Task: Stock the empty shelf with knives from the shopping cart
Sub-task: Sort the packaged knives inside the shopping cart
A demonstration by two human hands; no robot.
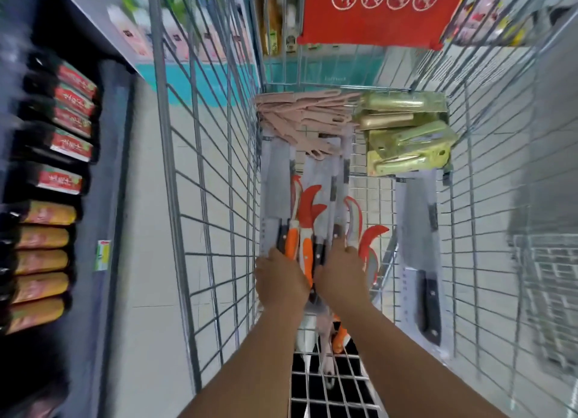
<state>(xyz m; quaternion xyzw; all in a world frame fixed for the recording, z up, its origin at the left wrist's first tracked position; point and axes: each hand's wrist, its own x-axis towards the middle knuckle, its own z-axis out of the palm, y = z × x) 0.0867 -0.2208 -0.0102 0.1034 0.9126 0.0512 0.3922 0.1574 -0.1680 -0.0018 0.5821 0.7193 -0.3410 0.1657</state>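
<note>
A wire shopping cart (212,179) holds packaged knives. Cleavers on grey cards (275,186) and orange-handled curved knives (308,211) lie side by side along its left half. My left hand (281,277) and my right hand (341,270) both reach down onto the near ends of this pile, fingers curled over the handles and card edges. Whether either hand truly grips a pack is hard to tell. A separate black-handled cleaver (422,251) lies at the right side of the cart. The shelf (103,179) stands at the left.
Pink plastic knives (300,117) and green-yellow packaged knives (406,136) are heaped at the cart's far end. A red sign (375,10) hangs on the cart's front. The left shelf carries rows of dark packs with red and yellow labels (62,154). Another wire basket (547,286) is at right.
</note>
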